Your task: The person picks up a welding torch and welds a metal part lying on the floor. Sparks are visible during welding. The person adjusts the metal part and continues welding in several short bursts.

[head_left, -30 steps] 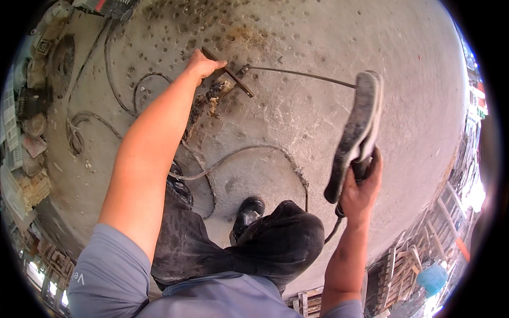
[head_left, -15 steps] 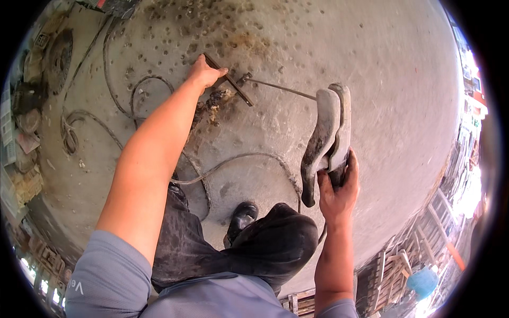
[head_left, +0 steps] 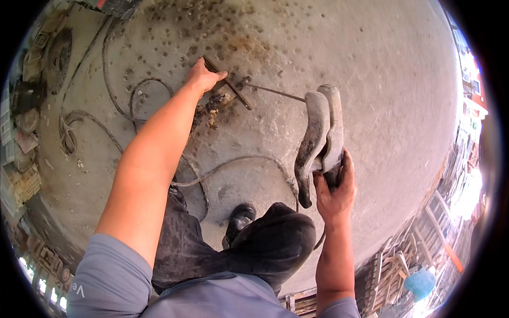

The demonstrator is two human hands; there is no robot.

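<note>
While crouching over the concrete floor (head_left: 371, 79), pins a dark metal bar (head_left: 229, 84) flat with left hand (head_left: 203, 77) fingers pressed on it, right hand (head_left: 334, 193) clenched around an upright welding face shield (head_left: 321, 138), apparently ready for shielding.

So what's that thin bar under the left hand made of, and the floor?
The thin bar looks like rusty steel: dark brown, straight, matte. The floor looks like bare concrete: pale grey, rough, pitted, with brown scorch-like stains near the left hand.
</note>
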